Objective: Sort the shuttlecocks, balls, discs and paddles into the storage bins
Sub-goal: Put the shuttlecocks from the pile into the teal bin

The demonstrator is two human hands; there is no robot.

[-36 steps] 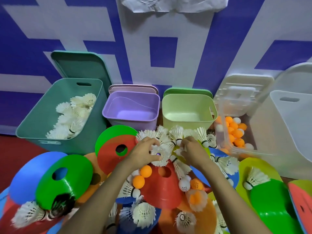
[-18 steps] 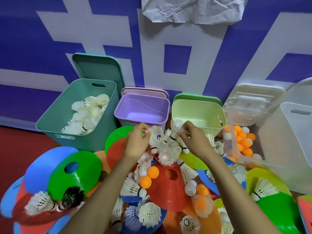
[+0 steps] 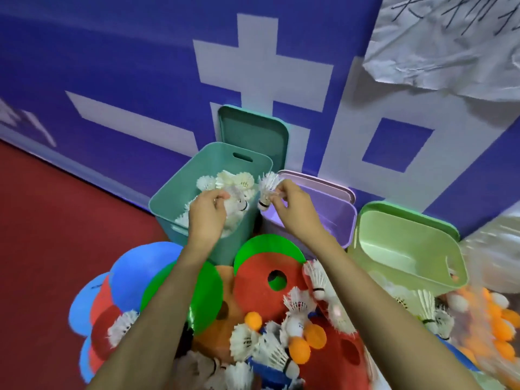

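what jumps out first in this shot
The right hand pinches a shuttlecock at the rim of the teal bin by the wall, and the left hand hangs over the white shuttlecocks inside it. Nearer the camera lies a bright heap of discs, orange balls and more shuttlecocks.

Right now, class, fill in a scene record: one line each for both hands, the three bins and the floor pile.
Left hand: over the teal bin, fingers curled; too blurred to tell whether it grips anything
Right hand: pinches a shuttlecock over the teal bin's right rim
Teal bin contents: white shuttlecocks
Purple bin: nothing seen in the visible part
Light green bin: nothing seen inside
Floor pile: coloured discs, loose shuttlecocks, orange balls
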